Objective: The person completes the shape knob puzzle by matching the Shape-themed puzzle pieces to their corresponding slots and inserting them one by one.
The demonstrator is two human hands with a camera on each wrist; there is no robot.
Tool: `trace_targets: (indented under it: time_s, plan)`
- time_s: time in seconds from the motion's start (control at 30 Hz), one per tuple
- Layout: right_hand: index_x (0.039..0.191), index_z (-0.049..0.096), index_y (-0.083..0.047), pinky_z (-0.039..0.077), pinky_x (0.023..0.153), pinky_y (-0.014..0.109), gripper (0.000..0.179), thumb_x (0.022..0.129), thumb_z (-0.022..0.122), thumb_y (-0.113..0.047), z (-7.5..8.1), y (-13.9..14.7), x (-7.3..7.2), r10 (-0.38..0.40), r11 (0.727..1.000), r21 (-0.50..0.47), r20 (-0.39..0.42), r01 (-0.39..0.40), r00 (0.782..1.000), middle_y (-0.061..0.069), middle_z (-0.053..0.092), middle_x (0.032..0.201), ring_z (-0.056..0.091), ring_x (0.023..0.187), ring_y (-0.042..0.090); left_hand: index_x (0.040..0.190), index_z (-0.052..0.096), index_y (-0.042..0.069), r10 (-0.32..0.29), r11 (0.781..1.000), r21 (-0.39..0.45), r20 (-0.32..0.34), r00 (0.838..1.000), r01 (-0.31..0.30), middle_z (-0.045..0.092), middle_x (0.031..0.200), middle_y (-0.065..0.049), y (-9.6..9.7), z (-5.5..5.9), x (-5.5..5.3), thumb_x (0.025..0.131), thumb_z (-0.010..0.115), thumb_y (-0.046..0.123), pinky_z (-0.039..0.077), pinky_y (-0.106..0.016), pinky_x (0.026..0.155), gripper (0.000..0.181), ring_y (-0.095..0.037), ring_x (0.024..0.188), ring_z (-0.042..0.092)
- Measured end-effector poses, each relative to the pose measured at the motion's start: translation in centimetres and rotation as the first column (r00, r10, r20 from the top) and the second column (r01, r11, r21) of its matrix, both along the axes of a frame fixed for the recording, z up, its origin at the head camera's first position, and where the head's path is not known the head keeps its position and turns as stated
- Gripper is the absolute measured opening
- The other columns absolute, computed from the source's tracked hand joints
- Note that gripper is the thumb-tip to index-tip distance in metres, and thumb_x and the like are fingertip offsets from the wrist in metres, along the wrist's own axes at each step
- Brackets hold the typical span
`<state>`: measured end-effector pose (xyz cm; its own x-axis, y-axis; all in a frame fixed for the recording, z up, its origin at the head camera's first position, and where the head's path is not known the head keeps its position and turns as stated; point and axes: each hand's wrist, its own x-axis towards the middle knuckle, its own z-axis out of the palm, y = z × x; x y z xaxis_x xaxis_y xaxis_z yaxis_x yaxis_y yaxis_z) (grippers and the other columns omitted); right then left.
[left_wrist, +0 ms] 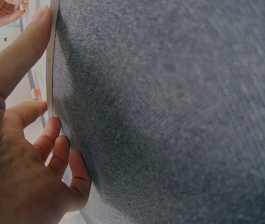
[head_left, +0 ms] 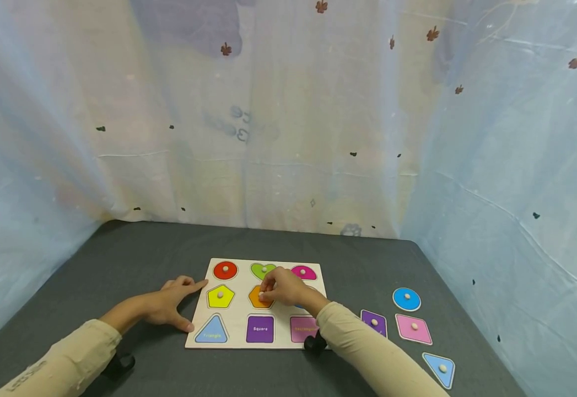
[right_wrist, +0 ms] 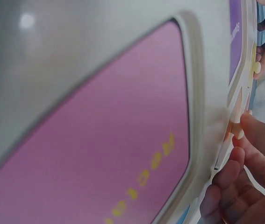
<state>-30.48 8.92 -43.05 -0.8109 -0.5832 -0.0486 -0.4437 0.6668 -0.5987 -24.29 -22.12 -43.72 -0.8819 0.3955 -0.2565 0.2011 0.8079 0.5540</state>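
Observation:
A pale wooden shape-puzzle board (head_left: 237, 331) lies on the dark cloth. With thumb and fingertips, my right hand (head_left: 290, 286) pinches the knob of the orange hexagon piece (head_left: 255, 299), which sits at its slot in the board's middle; whether it lies fully flush cannot be seen. At the board's left edge, my left hand (head_left: 169, 302) rests with thumb and index finger spread apart, both touching the rim. The left wrist view shows the left thumb (left_wrist: 22, 51) on that rim. Knobbed red circle (head_left: 225, 270), yellow pentagon (head_left: 220, 296), green heart (head_left: 262, 270) and magenta semicircle (head_left: 304, 272) pieces sit in the board.
Right of the board lie a blue oval piece (head_left: 407, 299), a pink rectangle piece (head_left: 414, 329), a purple square piece (head_left: 374, 323) and a blue triangle piece (head_left: 439, 369). Knobless triangle (head_left: 211, 330), square (head_left: 260, 329) and rectangle slots line the board's near row. Pale curtains (head_left: 278, 138) surround the table.

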Motion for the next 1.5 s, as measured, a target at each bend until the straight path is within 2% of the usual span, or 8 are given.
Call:
trace_targets:
  time_s: [0.4,0.67,0.97,1.13,1.27,1.33,1.5]
  plan:
    - [0.089,0.075,-0.006,0.045,0.062,0.018,0.012,0.088,0.079,-0.018,0.0,0.8,-0.2,0.014,1.000,-0.021,0.012,-0.014,1.000,0.000,0.067,0.078,0.054,0.071,0.009,0.161,0.027,0.012,0.005,1.000,-0.008,0.007,1.000,-0.005,0.033,0.148,-0.020,0.0,-0.3,-0.2,0.071,0.091,0.038,0.031,-0.070,0.106,0.113,-0.041,0.130,0.033]
    - [0.090,0.077,-0.010,0.044,0.061,0.019,0.016,0.090,0.078,-0.026,0.3,1.8,-0.4,0.013,0.999,-0.029,-0.024,-0.013,1.000,-0.002,0.067,0.078,0.055,0.074,0.012,0.161,0.028,0.012,0.012,1.000,-0.009,0.009,1.000,-0.012,0.033,0.148,-0.020,0.1,0.0,0.0,0.071,0.091,0.038,0.031,-0.071,0.106,0.113,-0.043,0.130,0.032]
    - [0.092,0.075,-0.003,0.045,0.062,0.019,0.012,0.092,0.074,-0.014,0.9,3.0,0.2,0.042,0.996,-0.084,-0.018,-0.043,0.999,0.006,0.069,0.081,0.055,0.073,0.014,0.161,0.027,0.010,-0.005,1.000,-0.011,-0.001,1.000,0.005,0.032,0.149,-0.024,0.2,0.2,0.1,0.073,0.091,0.036,0.030,-0.073,0.105,0.111,-0.046,0.130,0.032]
    - [0.091,0.076,-0.003,0.046,0.063,0.020,0.012,0.093,0.073,-0.015,1.0,3.8,0.4,0.052,0.994,-0.092,-0.060,-0.057,0.997,0.008,0.070,0.082,0.056,0.072,0.013,0.161,0.027,0.010,0.000,1.000,-0.017,0.000,1.000,0.000,0.032,0.148,-0.024,-0.1,0.1,0.2,0.072,0.091,0.038,0.031,-0.073,0.105,0.112,-0.046,0.130,0.032]
    - [0.091,0.076,-0.005,0.049,0.068,0.020,0.012,0.093,0.073,-0.017,1.0,4.6,0.4,0.042,0.994,-0.094,-0.103,-0.051,0.994,0.006,0.070,0.086,0.057,0.076,0.011,0.161,0.027,0.011,0.007,1.000,-0.021,0.001,1.000,-0.007,0.033,0.148,-0.023,-0.2,0.0,0.3,0.072,0.091,0.039,0.031,-0.072,0.105,0.113,-0.045,0.130,0.033]
    - [0.092,0.076,-0.006,0.051,0.072,0.020,0.012,0.093,0.073,-0.017,1.1,5.0,0.5,0.035,0.994,-0.102,-0.102,-0.046,0.994,0.005,0.071,0.088,0.058,0.077,0.012,0.161,0.027,0.011,0.010,1.000,-0.018,0.005,1.000,-0.010,0.033,0.149,-0.022,-0.2,0.0,0.3,0.072,0.091,0.040,0.031,-0.072,0.105,0.113,-0.044,0.130,0.033]
    - [0.092,0.076,-0.007,0.050,0.069,0.022,0.013,0.095,0.071,-0.019,1.2,6.2,0.8,0.033,0.990,-0.134,-0.080,-0.043,0.996,0.005,0.073,0.087,0.060,0.073,0.016,0.161,0.027,0.011,0.000,1.000,-0.003,0.003,1.000,0.000,0.032,0.149,-0.022,0.1,0.0,0.2,0.073,0.090,0.038,0.031,-0.071,0.105,0.112,-0.044,0.130,0.033]
